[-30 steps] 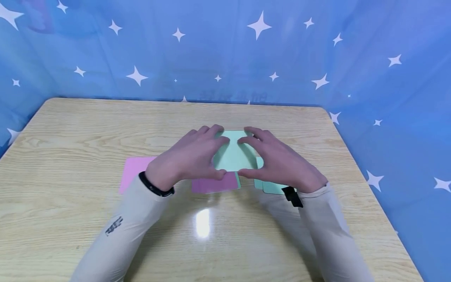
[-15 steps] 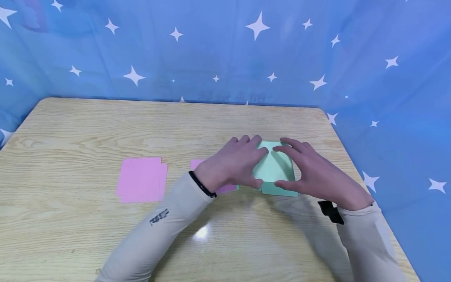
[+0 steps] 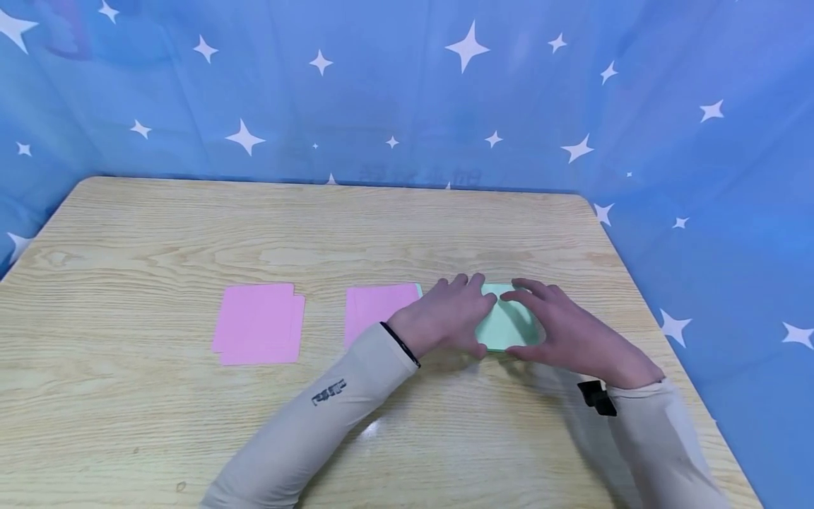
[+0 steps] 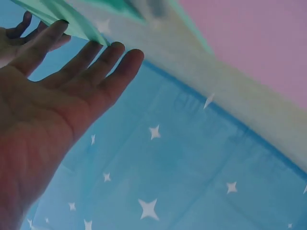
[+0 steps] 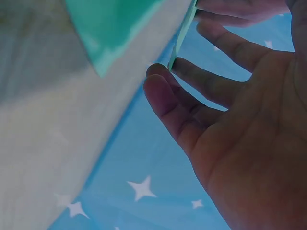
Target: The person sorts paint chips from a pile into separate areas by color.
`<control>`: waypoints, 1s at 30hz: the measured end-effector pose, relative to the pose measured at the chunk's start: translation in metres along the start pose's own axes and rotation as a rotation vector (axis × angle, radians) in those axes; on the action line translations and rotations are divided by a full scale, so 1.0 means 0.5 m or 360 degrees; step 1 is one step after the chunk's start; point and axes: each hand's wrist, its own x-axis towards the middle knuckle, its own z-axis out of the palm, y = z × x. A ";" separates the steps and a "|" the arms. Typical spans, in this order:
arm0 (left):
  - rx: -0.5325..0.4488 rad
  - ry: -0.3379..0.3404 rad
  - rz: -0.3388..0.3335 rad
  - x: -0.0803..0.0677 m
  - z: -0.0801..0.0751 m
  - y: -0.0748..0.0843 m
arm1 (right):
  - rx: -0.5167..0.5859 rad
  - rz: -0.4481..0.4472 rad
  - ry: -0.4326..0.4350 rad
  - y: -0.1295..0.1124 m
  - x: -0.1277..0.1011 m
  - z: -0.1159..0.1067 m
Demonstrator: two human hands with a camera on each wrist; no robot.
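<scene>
Star-print blue cloth behind wood tabletop (image 3: 159,240); green card (image 3: 505,326) lies right of centre, near pink cards (image 3: 375,305); left hand (image 3: 445,318) & right hand (image 3: 559,331) pinch its edges w/ fingertips; prob. light, thin, bendy, so hold by edges.

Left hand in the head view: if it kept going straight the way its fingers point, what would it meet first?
The left hand points right and away, its fingertips already on the green card. Carried on, it would probably meet the right hand, whose fingers hold the card's other side; how far apart they are in depth is unclear.
</scene>
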 end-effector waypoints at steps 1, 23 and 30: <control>-0.0011 -0.0014 -0.0001 0.001 0.005 0.001 | -0.0003 -0.0004 -0.0004 0.004 0.002 0.007; -0.0022 -0.0096 -0.0050 0.001 0.031 0.005 | -0.0028 0.0026 -0.0098 0.008 0.019 0.037; -0.0044 -0.0099 -0.0095 -0.024 0.010 -0.017 | -0.0110 -0.0046 -0.0037 -0.015 0.040 0.018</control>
